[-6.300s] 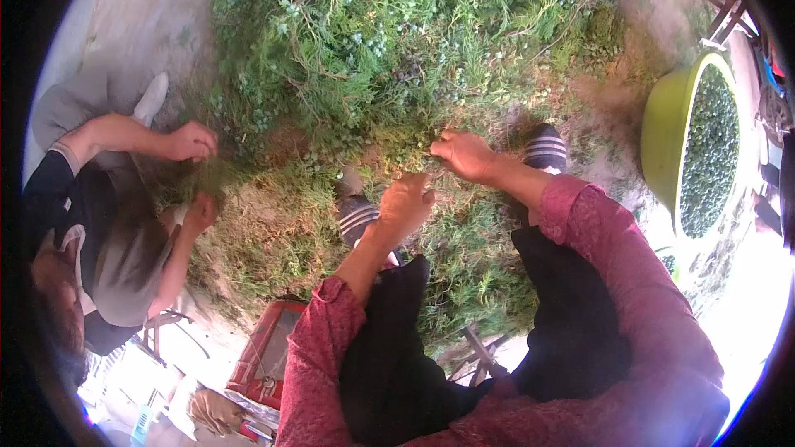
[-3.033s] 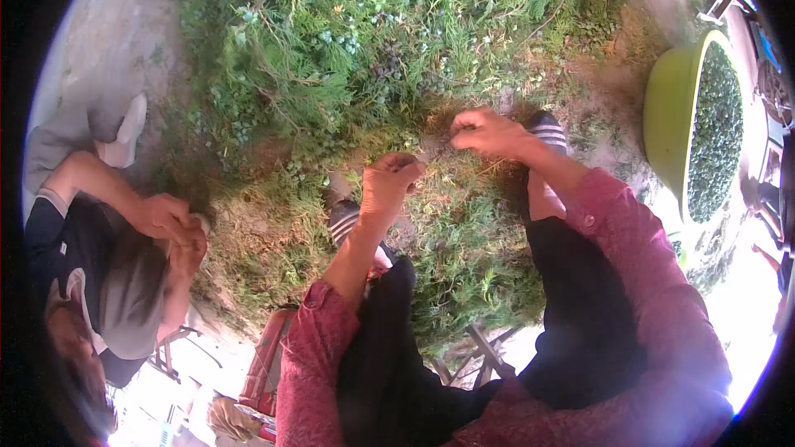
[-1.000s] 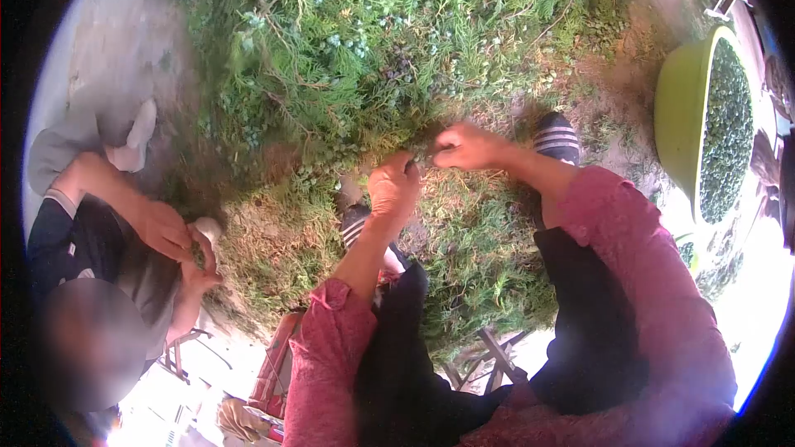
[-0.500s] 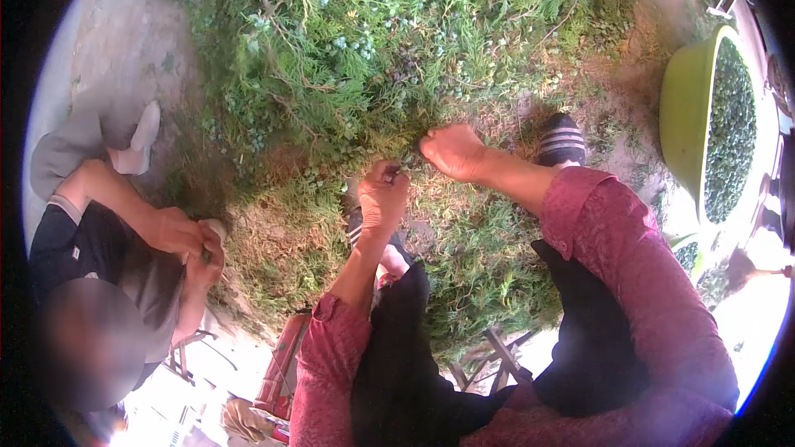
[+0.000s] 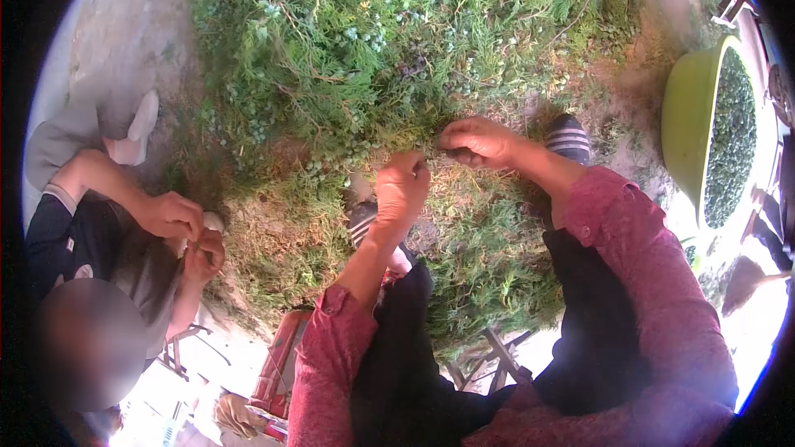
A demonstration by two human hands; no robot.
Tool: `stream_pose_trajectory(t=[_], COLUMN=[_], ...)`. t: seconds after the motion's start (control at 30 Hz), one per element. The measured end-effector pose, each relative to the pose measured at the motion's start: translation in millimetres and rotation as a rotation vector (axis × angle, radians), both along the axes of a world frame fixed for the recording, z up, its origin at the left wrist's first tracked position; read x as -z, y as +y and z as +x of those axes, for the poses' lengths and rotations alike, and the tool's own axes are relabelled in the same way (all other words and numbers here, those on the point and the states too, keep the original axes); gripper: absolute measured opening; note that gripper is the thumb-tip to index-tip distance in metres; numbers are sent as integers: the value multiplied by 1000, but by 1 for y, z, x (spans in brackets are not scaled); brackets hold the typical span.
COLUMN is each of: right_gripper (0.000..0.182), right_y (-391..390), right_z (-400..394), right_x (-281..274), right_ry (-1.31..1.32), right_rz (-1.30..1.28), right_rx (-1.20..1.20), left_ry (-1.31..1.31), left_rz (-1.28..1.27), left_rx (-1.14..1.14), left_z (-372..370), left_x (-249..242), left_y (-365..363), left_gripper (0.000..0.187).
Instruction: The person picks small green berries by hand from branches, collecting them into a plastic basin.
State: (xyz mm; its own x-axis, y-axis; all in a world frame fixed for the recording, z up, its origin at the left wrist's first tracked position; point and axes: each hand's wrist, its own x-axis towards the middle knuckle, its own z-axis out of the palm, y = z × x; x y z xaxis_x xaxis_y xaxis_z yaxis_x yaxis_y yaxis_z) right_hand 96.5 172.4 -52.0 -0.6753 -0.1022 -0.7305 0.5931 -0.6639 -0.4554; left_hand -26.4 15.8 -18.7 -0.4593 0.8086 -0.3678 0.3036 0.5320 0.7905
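My left hand (image 5: 402, 189) is closed, fingers curled in at the near edge of the greenery; a dark spot shows at its fingertips, too small to name. Just right of it and slightly farther off, my right hand (image 5: 482, 142) is closed too, thumb and fingers pinched together. What it holds, if anything, I cannot make out. The hands are apart, above trampled clippings. Beyond them lies a large heap of leafy evergreen branches (image 5: 331, 62) bearing small blue-green cones (image 5: 352, 33).
A yellow-green tub (image 5: 686, 112) at the right holds many small green cones (image 5: 730, 136). At the left sits another person, both hands (image 5: 195, 236) together near the lap. My striped shoes (image 5: 568, 139) rest among clippings. A folding stool's legs (image 5: 501, 356) show below.
Both my hands have shifted slightly right. My right hand has turned, so its curled fingers now show. The other person's hands have moved a little.
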Motion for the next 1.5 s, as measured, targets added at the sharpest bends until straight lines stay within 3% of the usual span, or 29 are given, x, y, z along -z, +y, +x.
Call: stream_pose_trajectory(t=[0.07, 0.2, 0.43, 0.53, 0.6, 0.67, 0.73, 0.8, 0.9, 0.93, 1.0, 1.03, 1.07, 1.17, 1.2, 1.27, 1.3, 1.43, 1.5], right_gripper=[21, 23, 27, 27, 27, 26, 23, 21, 20, 20, 21, 20, 20, 9, 9, 6, 8, 12, 11], right_y=[4, 11, 7, -5, -11, -15, -7, -6, -6, -7, -11, -15, -22, -41, -43, -49, -46, -34, -24], right_z=[4, 5, 13, 12, 11, 12, 19, 21, 16, 13, 5, 0, -2, -9, -9, -11, -12, 8, 10], right_x=[-4, -18, -15, -17, -17, -17, -5, 0, -5, -11, -23, -25, -20, -14, -14, -9, -4, -8, -10], right_ry=[-18, -55, -73, -158, -171, -65, -49, -33, -39, -37, 54, 64, 66, 432, 431, 445, 352, 431, 544], right_rz=[-79, -106, -144, -232, -286, -189, -208, -234, -88, -88, 474, 687, 686, 1130, 1131, 1261, 1109, 1049, 1162], right_rx=[64, 66, 112, 145, 170, 153, 155, 159, 35, 32, -334, -422, -419, -294, -299, -568, -774, -832, -487], left_ry=[321, 341, 339, 178, -200, -115, 315, 326, 406, 407, 434, 308, 310, 249, 246, 247, 255, 286, 221], left_rz=[-85, -230, -217, -5, 70, 70, 127, -11, -310, -311, -292, -363, -366, -226, -222, -260, -242, -185, -66], left_rx=[204, 260, 199, 93, 82, 113, 172, 280, 568, 565, 756, 801, 803, 813, 810, 718, 746, 618, 388], left_z=[12, 16, 8, 10, 20, 14, -2, 0, 23, 30, 41, 45, 48, 57, 55, 45, 40, 39, 26], left_x=[9, 20, 19, -11, -39, -24, -8, -11, -21, -17, -9, -15, -14, -4, -8, -15, -15, 0, 10], left_y=[4, 7, 6, 8, 17, 4, -14, -31, -42, -49, -63, -63, -69, -88, -84, -74, -72, -84, -90], left_gripper=[21, 15, 13, 17, 25, 31, 34, 39, 46, 46, 46, 45, 45, 43, 43, 44, 44, 40, 33])
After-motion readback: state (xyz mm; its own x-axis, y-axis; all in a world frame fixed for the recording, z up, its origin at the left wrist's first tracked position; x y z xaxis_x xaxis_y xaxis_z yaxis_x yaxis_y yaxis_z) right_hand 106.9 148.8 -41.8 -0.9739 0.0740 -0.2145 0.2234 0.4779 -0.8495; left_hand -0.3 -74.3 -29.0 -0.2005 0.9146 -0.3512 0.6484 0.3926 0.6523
